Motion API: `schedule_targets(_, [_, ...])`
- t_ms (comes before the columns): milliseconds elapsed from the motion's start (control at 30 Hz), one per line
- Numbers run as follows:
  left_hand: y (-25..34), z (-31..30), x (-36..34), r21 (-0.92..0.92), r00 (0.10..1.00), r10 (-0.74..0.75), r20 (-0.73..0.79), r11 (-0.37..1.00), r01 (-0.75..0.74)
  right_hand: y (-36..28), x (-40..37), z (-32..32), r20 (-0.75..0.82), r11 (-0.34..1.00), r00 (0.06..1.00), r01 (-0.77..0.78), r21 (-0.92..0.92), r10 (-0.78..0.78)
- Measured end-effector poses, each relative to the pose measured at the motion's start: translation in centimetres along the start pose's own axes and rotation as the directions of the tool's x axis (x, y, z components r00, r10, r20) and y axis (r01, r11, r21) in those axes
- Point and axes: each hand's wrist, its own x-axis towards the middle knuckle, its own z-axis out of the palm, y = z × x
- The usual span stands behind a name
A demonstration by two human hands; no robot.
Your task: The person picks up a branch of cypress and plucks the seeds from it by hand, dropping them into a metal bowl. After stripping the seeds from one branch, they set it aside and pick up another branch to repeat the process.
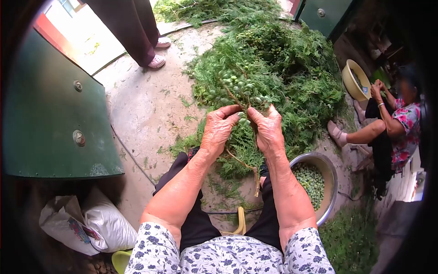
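Above the lap (197,229), holds a twig (234,97), pinching among its green cones (237,84) with left fingers (229,110), clasping it with closed right fingers (256,117); has leafy branches (301,91) beyond, a metal basin (329,191) beside the right forearm (290,194).

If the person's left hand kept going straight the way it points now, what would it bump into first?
Most likely the berry-laden sprig right at the fingers of the left hand. The heap of green branches seems to lie beyond, though depth is hard to judge.
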Motion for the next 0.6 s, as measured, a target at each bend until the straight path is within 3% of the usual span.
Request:
schedule_targets(200, [-0.8,-0.8,0.5,-0.167,0.994,-0.088,0.072,0.981,0.099,0.1,0.2,-0.1,0.035,0.999,0.998,-0.043,0.000,0.043])
schedule_targets(433, [-1.0,-0.9,0.8,-0.157,0.993,-0.051,0.110,0.985,0.068,-0.9,-0.2,0.5,0.013,0.999,0.999,-0.034,-0.026,0.035])
schedule_targets(600, [-1.0,-0.2,0.6,-0.200,0.999,-0.035,-0.002,0.979,0.034,-0.9,0.5,-0.4,0.066,0.997,0.996,-0.049,-0.052,0.052])
